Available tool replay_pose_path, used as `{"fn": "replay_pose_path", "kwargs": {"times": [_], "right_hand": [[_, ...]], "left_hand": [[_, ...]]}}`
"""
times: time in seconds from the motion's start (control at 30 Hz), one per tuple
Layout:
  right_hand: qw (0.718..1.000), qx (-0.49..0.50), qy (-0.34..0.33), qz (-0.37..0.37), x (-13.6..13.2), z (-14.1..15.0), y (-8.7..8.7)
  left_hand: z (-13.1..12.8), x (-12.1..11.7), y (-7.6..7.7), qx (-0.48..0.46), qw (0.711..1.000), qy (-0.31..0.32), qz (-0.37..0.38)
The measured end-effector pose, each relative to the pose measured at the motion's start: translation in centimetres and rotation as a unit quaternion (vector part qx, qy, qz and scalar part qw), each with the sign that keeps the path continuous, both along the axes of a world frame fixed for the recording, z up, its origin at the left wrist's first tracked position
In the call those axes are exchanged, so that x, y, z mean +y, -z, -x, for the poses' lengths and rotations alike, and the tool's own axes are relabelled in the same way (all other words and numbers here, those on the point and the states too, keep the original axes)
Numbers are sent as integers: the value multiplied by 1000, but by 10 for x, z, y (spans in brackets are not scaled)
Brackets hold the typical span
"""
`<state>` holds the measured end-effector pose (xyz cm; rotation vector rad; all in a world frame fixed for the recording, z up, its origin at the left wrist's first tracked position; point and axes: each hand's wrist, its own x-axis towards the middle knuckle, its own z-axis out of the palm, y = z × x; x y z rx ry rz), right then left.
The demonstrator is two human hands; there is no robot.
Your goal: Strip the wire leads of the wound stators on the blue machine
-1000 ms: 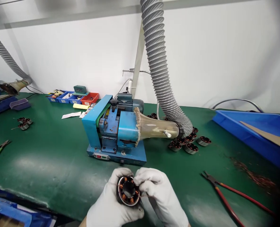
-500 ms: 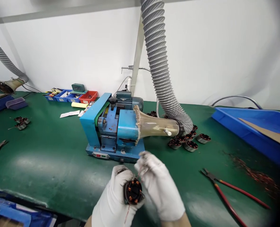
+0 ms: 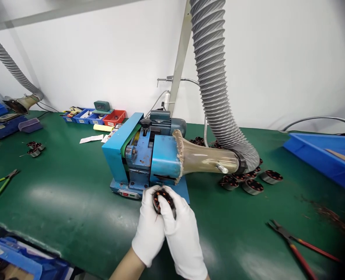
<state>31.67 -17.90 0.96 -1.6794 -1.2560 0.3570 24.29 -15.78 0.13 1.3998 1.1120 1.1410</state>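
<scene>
Both my hands wear white gloves and hold one motor stator (image 3: 157, 201), a round metal ring with copper windings inside. My left hand (image 3: 149, 227) wraps its left side. My right hand (image 3: 182, 229) grips the right side, its thumb laid over the face of the stator. A thin wire end hangs below the ring. The fingers behind the stator are partly hidden. Just beyond my hands stands a blue belt-driven machine (image 3: 140, 155) with a clear funnel (image 3: 204, 158) on its right side.
A grey ribbed hose (image 3: 210, 70) runs down to the funnel. Several stators (image 3: 253, 186) stand right of it. Red-handled cutters (image 3: 289, 237) and copper wire scraps (image 3: 332, 217) lie at right, near a blue tray (image 3: 312, 163). Green-handled pliers (image 3: 4, 184) lie at left.
My right hand, apart from the stator and pinching near a wire before, now grips it too. Both hands have moved up with the stator toward the machine. The view has shifted left.
</scene>
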Motion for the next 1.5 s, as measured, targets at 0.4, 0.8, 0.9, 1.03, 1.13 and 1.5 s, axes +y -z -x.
{"fn": "replay_pose_path", "kwargs": {"times": [0.4,0.8,0.9,1.03,1.13,1.5], "right_hand": [[999,31,-6,-18,23,-15,-5],[998,54,-9,-10,14,-12,-3],[997,32,-59,-40,-7,-11,2],[990,-23,-140,-17,-30,-17,-4],[990,-35,-137,-20,-38,-29,-13],[902,416,-114,22,-26,-1,-33]], "left_hand": [[-16,21,0,-18,999,-15,-30],[-11,11,-4,-4,1000,-5,-10],[9,-7,-2,15,998,47,-49],[38,-24,-3,78,978,109,-160],[47,-29,-3,145,956,126,-222],[35,-47,-2,82,980,93,-154]]}}
